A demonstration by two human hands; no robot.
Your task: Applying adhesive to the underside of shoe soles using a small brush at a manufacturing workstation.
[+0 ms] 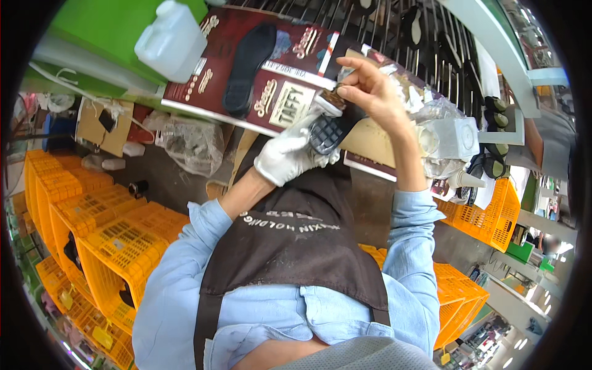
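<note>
My left hand [288, 154], in a white glove, is wrapped around a dark shoe sole [327, 133] with a grid-patterned underside. The sole is tilted up in front of the apron, and part of it is hidden behind my fingers and right wrist. My bare right hand [374, 92] is just above it, thumb and fingers closed on a small brown-and-white brush-like piece [333, 100]; its exact kind is unclear. Another dark sole [248, 71] lies lengthwise on the dark red cardboard [203, 92] beyond my left hand.
A white plastic jug [171, 42] stands at the far left of the cardboard. To the right are a translucent container [453, 137], a nozzle bottle [467, 179] and crumpled plastic. A roller rack [382, 28] runs behind. Orange crates [126, 237] stand at left, another crate [487, 216] at right.
</note>
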